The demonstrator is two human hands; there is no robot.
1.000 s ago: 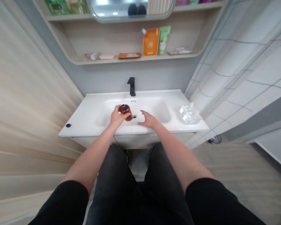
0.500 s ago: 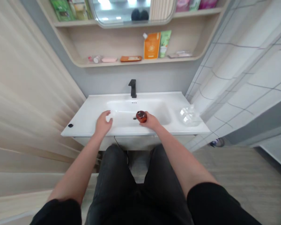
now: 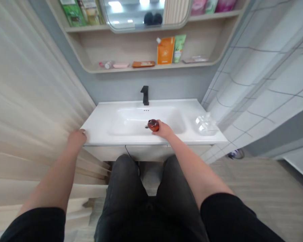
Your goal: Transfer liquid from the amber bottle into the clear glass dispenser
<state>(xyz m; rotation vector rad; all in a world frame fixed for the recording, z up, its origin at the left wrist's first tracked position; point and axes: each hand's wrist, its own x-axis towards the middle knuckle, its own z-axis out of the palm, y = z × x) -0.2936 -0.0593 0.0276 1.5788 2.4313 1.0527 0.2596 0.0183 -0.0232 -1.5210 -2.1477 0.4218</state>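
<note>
At the washbasin's front-left edge (image 3: 89, 143), the left hand (image 3: 77, 139) has moved outward.

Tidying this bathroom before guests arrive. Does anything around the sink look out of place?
The crumpled clear plastic on the right end of the white vanity top looks like stray wrapping. A thin dark cable also hangs loose below the vanity's front edge.

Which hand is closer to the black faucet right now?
Right. The right hand, holding an amber bottle, is in front of the black faucet and slightly to its right. The left hand is much farther left, at the front edge of the white sink counter.
</note>
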